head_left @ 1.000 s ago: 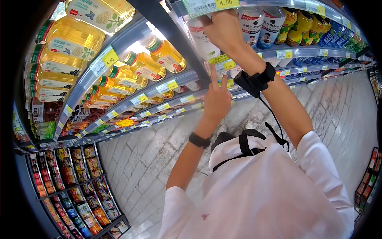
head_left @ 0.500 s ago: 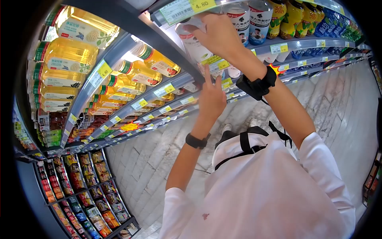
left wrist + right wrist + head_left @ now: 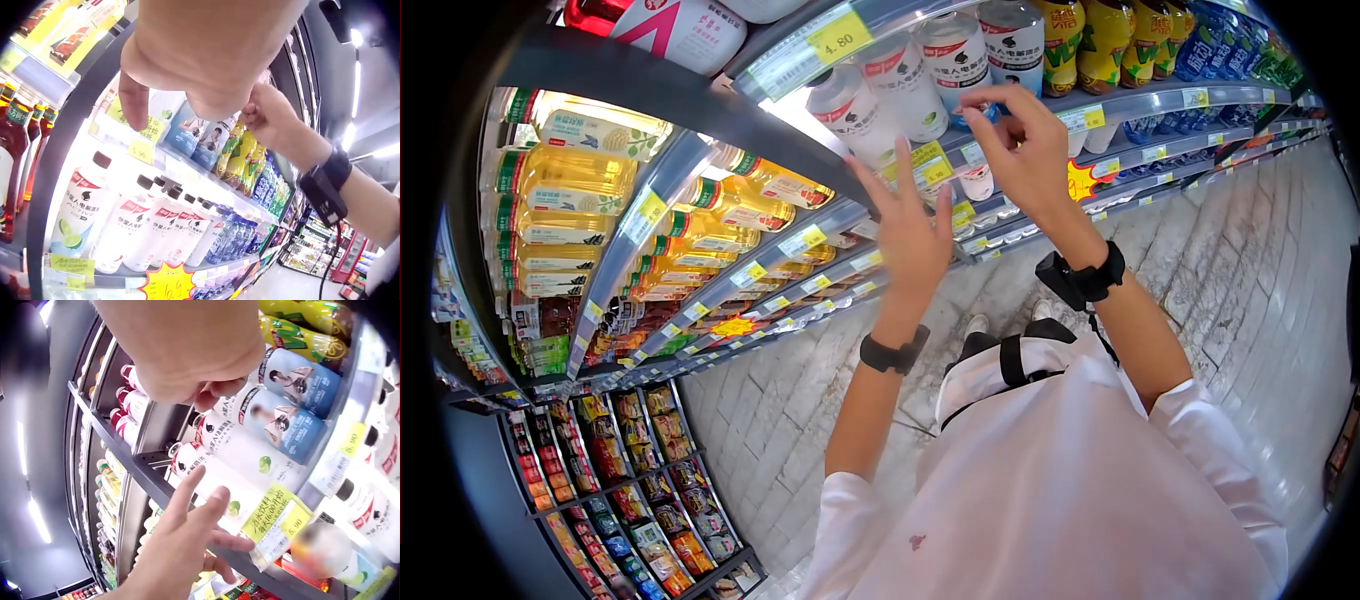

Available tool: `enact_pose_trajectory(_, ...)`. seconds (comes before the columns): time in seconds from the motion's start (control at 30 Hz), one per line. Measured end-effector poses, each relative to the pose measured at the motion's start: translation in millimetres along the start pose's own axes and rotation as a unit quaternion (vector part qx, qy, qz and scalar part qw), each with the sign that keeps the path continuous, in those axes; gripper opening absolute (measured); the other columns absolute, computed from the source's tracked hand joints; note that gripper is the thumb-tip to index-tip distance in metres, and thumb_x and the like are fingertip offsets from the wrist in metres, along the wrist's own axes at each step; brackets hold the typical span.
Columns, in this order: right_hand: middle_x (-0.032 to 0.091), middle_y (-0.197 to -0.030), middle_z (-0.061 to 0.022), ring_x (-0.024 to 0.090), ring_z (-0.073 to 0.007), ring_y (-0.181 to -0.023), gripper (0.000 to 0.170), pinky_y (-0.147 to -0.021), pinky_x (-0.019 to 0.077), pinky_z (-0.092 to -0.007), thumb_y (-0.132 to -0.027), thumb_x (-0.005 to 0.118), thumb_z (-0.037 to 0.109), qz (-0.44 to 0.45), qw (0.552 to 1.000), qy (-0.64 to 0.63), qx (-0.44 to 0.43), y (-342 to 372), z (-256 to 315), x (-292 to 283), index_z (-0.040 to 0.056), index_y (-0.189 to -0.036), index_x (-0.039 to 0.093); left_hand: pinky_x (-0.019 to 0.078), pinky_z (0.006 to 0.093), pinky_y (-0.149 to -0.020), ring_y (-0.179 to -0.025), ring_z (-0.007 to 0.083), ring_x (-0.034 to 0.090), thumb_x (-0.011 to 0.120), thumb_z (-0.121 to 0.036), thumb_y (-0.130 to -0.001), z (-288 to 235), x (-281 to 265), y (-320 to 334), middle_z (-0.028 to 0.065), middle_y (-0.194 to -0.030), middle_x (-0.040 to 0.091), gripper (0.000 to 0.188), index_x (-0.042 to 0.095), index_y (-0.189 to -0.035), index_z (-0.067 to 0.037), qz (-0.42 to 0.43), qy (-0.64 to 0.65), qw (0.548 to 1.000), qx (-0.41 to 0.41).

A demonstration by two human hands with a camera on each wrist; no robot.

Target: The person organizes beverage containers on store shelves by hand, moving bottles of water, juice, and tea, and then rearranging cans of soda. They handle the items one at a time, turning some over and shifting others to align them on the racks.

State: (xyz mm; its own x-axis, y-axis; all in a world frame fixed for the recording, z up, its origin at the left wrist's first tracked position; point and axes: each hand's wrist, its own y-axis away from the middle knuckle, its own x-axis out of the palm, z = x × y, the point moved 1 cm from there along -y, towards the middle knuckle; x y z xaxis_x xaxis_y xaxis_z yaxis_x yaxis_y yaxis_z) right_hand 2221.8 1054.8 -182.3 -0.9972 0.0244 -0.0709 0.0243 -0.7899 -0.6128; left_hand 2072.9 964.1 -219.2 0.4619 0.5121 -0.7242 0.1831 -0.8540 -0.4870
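Observation:
White-labelled drink bottles stand side by side at the left end of a shelf, with blue-labelled bottles to their right. My left hand is raised before the shelf edge, fingers spread and holding nothing. Its fingertips overlap the lower part of the white bottles and lie beside the yellow price tag. Farther right, my right hand hovers in front of the blue-labelled bottles, its fingers loosely bent and nothing visible in them. In the right wrist view the left hand reaches up toward the white bottles.
A dark upright post divides these bottles from golden-yellow bottles on the left. Yellow-wrapped bottles line the shelf farther right. More white bottles fill the shelf below, above a starburst price sign. Grey floor tiles lie underfoot.
My right hand has come off the white bottle at the left end and drawn back to the right. My left hand has moved slightly left and spread its fingers. The head view has shifted.

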Motion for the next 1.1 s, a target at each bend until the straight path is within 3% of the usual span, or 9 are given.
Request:
enact_pose_trajectory(0.2, 0.072, -0.091, -0.0017, 0.043, -0.0073, -0.052, 0.022, -0.050, 0.0360, -0.0249, -0.088, 0.076, 0.012, 0.021, 0.998, -0.022, 0.052, 12.8, -11.6, -13.1, 0.0069, -0.109, 0.073, 0.0565, 0.0373, -0.079, -0.091, 0.0378, 0.073, 0.068, -0.018, -0.097, 1.3, 5.3, -27.5, 0.0485, -0.159, 0.011, 0.079, 0.027, -0.164, -0.012, -0.012, 0.050, 0.998, -0.045)
enact_pose_trajectory(0.3, 0.071, -0.090, -0.0007, 0.042, -0.0028, -0.052, 0.022, -0.049, 0.0336, -0.0227, -0.091, 0.076, 0.012, 0.034, 0.995, -0.048, 0.083, 19.3, -12.4, -12.6, 0.0060, -0.112, 0.072, 0.0557, 0.0355, -0.083, -0.115, 0.0419, 0.066, 0.069, -0.016, -0.096, 4.5, 10.0, -32.0, 0.0449, -0.161, 0.014, 0.075, 0.031, -0.160, -0.008, -0.081, 0.042, 0.996, -0.007)
enact_pose_trajectory(0.47, 0.070, -0.086, -0.0016, 0.044, -0.0027, -0.051, 0.021, -0.049, 0.0352, -0.0228, -0.092, 0.076, 0.015, 0.101, 0.992, 0.006, 0.077, 31.8, -32.6, -7.0, 0.0042, -0.110, 0.071, 0.0538, 0.0373, -0.087, -0.149, 0.0449, 0.035, 0.066, -0.003, -0.092, -7.4, -2.7, -26.6, 0.0359, -0.164, 0.020, 0.072, 0.034, -0.156, -0.003, -0.061, 0.113, 0.988, -0.089)
enact_pose_trajectory(0.53, 0.072, -0.084, -0.0038, 0.047, -0.0069, -0.051, 0.023, -0.050, 0.0395, -0.0247, -0.090, 0.076, 0.017, 0.122, 0.991, 0.015, 0.061, 38.8, -43.8, 1.3, 0.0032, -0.108, 0.071, 0.0537, 0.0372, -0.087, -0.147, 0.0451, 0.039, 0.064, 0.002, -0.090, -14.1, -13.0, -29.0, 0.0365, -0.163, 0.020, 0.072, 0.033, -0.156, -0.002, -0.077, 0.081, 0.992, -0.066)
enact_pose_trajectory(0.6, 0.075, -0.099, -0.0124, 0.072, -0.0307, -0.085, 0.024, -0.070, 0.0553, -0.0375, -0.090, 0.074, 0.020, 0.141, 0.985, 0.027, 0.093, 48.0, -50.8, 11.7, 0.0039, -0.108, 0.071, 0.0547, 0.0338, -0.082, -0.145, 0.0441, 0.043, 0.065, 0.000, -0.090, -24.2, -28.0, -35.4, 0.0367, -0.163, 0.019, 0.074, 0.030, -0.156, 0.002, -0.116, -0.030, 0.992, 0.031)
enact_pose_trajectory(0.73, 0.071, -0.116, -0.0150, 0.072, -0.0332, -0.089, 0.032, -0.075, 0.0570, -0.0415, -0.091, 0.073, 0.020, 0.153, 0.985, 0.042, 0.061, 57.3, -33.2, 43.2, 0.0065, -0.119, 0.068, 0.0556, 0.0346, -0.081, -0.136, 0.0449, 0.051, 0.067, -0.003, -0.090, -43.4, -53.6, -55.4, 0.0368, -0.162, 0.021, 0.074, 0.030, -0.154, 0.005, -0.145, -0.038, 0.988, 0.041)
enact_pose_trajectory(0.83, 0.056, -0.146, -0.0183, 0.072, -0.0340, -0.087, 0.060, -0.078, 0.0583, -0.0436, -0.091, 0.073, 0.024, 0.186, 0.979, 0.027, 0.082, 62.2, -26.5, 63.2, 0.0145, -0.146, 0.052, 0.0529, 0.0528, -0.088, -0.111, 0.0492, 0.062, 0.069, -0.012, -0.092, -45.5, -60.7, -71.2, 0.0370, -0.150, 0.037, 0.068, 0.035, -0.147, 0.010, -0.090, 0.006, 0.995, -0.044)
enact_pose_trajectory(0.93, 0.045, -0.157, -0.0185, 0.072, -0.0339, -0.084, 0.072, -0.077, 0.0591, -0.0435, -0.090, 0.074, 0.027, 0.236, 0.964, 0.044, 0.111, 66.0, -23.5, 67.8, 0.0198, -0.155, 0.043, 0.0543, 0.0555, -0.083, -0.102, 0.0508, 0.064, 0.069, -0.017, -0.093, -34.7, -67.4, -87.4, 0.0363, -0.137, 0.048, 0.065, 0.037, -0.142, 0.011, -0.079, -0.163, 0.983, 0.029)
enact_pose_trajectory(1.1, 0.037, -0.160, -0.0239, 0.073, -0.0388, -0.082, 0.089, -0.071, 0.0595, -0.0458, -0.087, 0.076, 0.025, 0.277, 0.956, 0.062, 0.069, 70.5, -29.2, 71.1, 0.0271, -0.163, 0.029, 0.0559, 0.0552, -0.082, -0.103, 0.0529, 0.064, 0.067, -0.019, -0.095, -35.6, -75.3, -96.5, 0.0343, -0.132, 0.052, 0.060, 0.042, -0.141, 0.008, -0.038, -0.200, 0.979, -0.023)
